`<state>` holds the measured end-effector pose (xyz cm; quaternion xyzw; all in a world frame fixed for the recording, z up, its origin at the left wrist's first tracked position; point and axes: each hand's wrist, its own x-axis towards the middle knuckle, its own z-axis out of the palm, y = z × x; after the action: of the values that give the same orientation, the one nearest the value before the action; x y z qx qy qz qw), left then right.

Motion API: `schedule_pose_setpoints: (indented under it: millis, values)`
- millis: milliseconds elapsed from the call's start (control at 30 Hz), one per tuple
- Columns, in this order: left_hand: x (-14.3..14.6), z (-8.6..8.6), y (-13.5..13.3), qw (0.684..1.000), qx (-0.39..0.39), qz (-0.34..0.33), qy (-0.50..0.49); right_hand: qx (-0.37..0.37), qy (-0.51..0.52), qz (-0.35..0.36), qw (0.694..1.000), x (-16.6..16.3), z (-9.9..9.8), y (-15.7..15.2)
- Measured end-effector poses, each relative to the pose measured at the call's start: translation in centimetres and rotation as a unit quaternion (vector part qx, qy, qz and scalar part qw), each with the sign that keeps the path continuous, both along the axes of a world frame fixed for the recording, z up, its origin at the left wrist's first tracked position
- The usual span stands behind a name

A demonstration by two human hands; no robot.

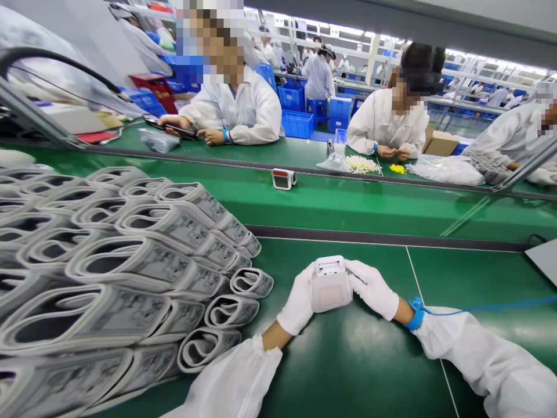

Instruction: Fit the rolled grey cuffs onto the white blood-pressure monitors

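A small white boxy plastic device [331, 287] is held up over the green table in front of me, with an open recess at its top end and a paler square panel below. My left hand [299, 299], in a white glove, grips its left side. On the opposite side, my gloved right hand [372, 287] holds the upper right edge with its fingers. A blue wrist strap [416, 314] with a cord is on my right wrist. Left of my hands, grey rolled fabric cuffs [161, 264] are piled high, the closest small roll [252, 283] lying near my left hand.
A green conveyor belt [348, 206] runs across beyond the table, carrying a white device with a dark screen [282, 179]. Co-workers in white coats sit opposite, one near white and yellow small parts [363, 164]. A grey panel [543, 261] stands at the right edge.
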<state>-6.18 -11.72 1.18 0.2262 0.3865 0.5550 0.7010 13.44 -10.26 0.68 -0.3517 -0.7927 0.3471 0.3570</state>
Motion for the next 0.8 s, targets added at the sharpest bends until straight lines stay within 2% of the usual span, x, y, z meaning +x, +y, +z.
schedule_pose_setpoints:
  millis: [100,200,333,433,600,800]
  values:
    - [0.1,0.0,0.1,1.000,0.011,0.014,0.014,0.028,-0.004,0.014,1.000,0.0,-0.1,-0.2]
    - [0.3,0.3,0.1,0.999,0.023,0.025,0.025,0.024,0.002,0.017,1.000,-0.1,-0.2,-0.3]
    - [0.7,1.2,-0.3,1.000,0.025,0.005,0.013,0.019,-0.006,-0.005,1.000,-0.2,-0.2,-0.2]
    - [1.2,1.5,-0.6,1.000,0.012,-0.022,-0.016,0.031,-0.019,-0.017,0.999,-0.3,0.1,-0.4]
    - [1.7,0.8,-0.8,0.991,-0.049,-0.052,-0.114,0.052,-0.027,-0.064,0.996,-0.6,0.5,-1.5]
    - [1.8,0.3,-0.4,0.997,-0.017,0.005,-0.070,0.021,0.000,-0.097,0.995,-1.2,0.0,-1.5]
